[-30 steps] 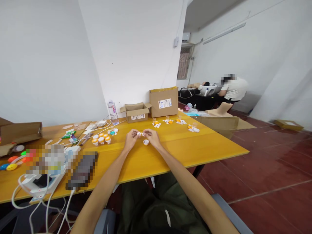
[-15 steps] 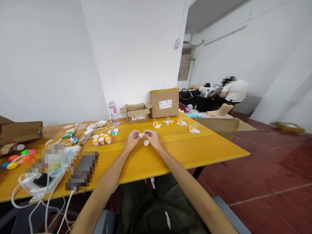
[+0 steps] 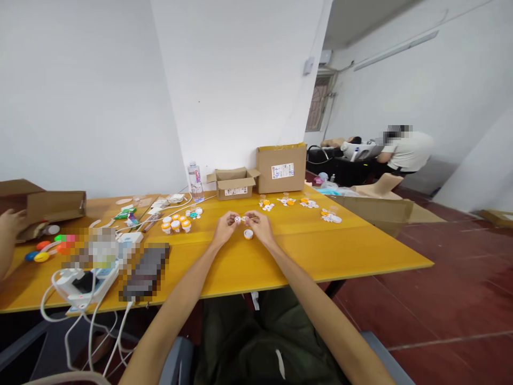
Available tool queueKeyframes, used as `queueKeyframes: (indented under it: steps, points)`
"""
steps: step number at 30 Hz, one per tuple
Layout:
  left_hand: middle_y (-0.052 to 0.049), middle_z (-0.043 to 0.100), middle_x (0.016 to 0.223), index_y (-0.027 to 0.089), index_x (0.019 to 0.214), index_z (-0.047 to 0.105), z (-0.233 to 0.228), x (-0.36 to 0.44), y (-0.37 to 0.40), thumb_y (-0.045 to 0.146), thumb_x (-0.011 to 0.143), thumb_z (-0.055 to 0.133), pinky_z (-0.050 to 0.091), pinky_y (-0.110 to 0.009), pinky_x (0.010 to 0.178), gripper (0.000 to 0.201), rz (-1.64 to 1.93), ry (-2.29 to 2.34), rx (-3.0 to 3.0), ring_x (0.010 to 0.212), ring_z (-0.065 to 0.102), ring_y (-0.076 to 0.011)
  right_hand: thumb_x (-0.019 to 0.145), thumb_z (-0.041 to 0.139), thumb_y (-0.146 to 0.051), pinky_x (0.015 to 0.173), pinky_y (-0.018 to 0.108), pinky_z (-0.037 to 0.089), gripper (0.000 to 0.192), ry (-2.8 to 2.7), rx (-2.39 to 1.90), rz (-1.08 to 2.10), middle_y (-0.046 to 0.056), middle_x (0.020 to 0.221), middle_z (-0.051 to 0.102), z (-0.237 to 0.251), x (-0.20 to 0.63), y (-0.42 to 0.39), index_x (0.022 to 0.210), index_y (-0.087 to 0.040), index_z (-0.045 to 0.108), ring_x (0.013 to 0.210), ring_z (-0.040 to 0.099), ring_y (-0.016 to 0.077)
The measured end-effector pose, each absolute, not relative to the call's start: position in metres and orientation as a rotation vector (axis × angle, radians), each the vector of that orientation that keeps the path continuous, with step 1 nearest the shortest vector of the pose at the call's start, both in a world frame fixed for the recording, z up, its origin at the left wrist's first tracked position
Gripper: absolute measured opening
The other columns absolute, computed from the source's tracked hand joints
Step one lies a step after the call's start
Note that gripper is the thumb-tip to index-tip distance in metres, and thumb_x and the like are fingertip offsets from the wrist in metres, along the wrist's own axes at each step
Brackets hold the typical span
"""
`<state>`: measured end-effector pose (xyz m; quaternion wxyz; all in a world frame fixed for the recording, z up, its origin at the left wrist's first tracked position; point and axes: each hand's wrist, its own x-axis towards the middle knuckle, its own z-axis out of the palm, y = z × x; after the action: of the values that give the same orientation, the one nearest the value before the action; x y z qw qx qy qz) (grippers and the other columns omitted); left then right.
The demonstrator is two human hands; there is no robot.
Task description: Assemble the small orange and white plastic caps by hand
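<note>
- Yellow-orange table (image 3: 304,256) runs across a white-walled room with a dark red tiled floor; both bare forearms reach out over its near edge
- Left hand (image 3: 225,227) and right hand (image 3: 262,225) meet above the middle of the table, fingertips pinched from either side on a small white perforated piece (image 3: 239,218); it lies straight ahead between them, its longer side running left to right, and neither hand is clearly the nearer
- Just below the right hand's fingers, a small white cap (image 3: 248,233) with an orange rim sits on the table, near the held piece but not touching it
- To the left, well apart from the hands, lie a white device with trailing cables (image 3: 82,283), then a cluster of orange-and-white caps (image 3: 175,224)
- Another person's hand (image 3: 10,224) shows at the far left edge by an open cardboard box (image 3: 48,206)
- Beyond the hands, small groups of white and orange parts (image 3: 286,201) are spread out, none between the hands and the piece
- Farther back stand a water bottle (image 3: 195,182), a small open carton (image 3: 234,183) and a taller closed carton (image 3: 281,168)
- Far right, a seated person in a white shirt (image 3: 404,152) bends over other work
</note>
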<state>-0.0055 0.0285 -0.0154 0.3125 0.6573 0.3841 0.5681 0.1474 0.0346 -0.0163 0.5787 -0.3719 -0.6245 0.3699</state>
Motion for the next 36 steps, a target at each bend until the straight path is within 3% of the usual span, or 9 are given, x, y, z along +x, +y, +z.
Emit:
queueKeyframes:
  steps: [16, 26, 36]
  points:
    - [-0.002, 0.070, 0.077, 0.018, 0.076, 0.064, -0.0103, -0.0087, 0.0297, 0.020, 0.065, 0.072, 0.053, -0.029, 0.073, 0.014, 1.493, 1.034, 1.664, 0.072, 0.065, -0.0150, 0.066, 0.060, -0.025, 0.065, 0.032, 0.056, 0.009, -1.401, -0.935, 0.876, 0.001, 0.071, 0.071, -0.0125, 0.1478, 0.0347, 0.071, -0.021, 0.066, 0.065, 0.068, 0.0197]
    - [0.000, 0.066, 0.061, 0.018, 0.073, 0.064, -0.0077, -0.0081, 0.0254, 0.039, 0.073, 0.068, 0.052, -0.028, 0.064, 0.022, 1.354, 0.994, 1.651, 0.059, 0.062, -0.0145, 0.064, 0.062, -0.026, 0.065, 0.033, 0.057, 0.009, -1.388, -0.897, 0.928, 0.002, 0.068, 0.071, -0.0078, 0.1456, 0.0299, 0.069, -0.021, 0.066, 0.064, 0.068, 0.0204]
    - [-0.001, 0.068, 0.068, 0.018, 0.077, 0.066, -0.0104, -0.0099, 0.0285, 0.031, 0.068, 0.073, 0.053, -0.029, 0.068, 0.018, 1.376, 0.981, 1.640, 0.064, 0.064, -0.0146, 0.067, 0.063, -0.030, 0.066, 0.034, 0.057, 0.011, -1.420, -0.871, 0.915, 0.003, 0.067, 0.071, -0.0106, 0.1463, 0.0315, 0.069, -0.020, 0.068, 0.065, 0.068, 0.0211]
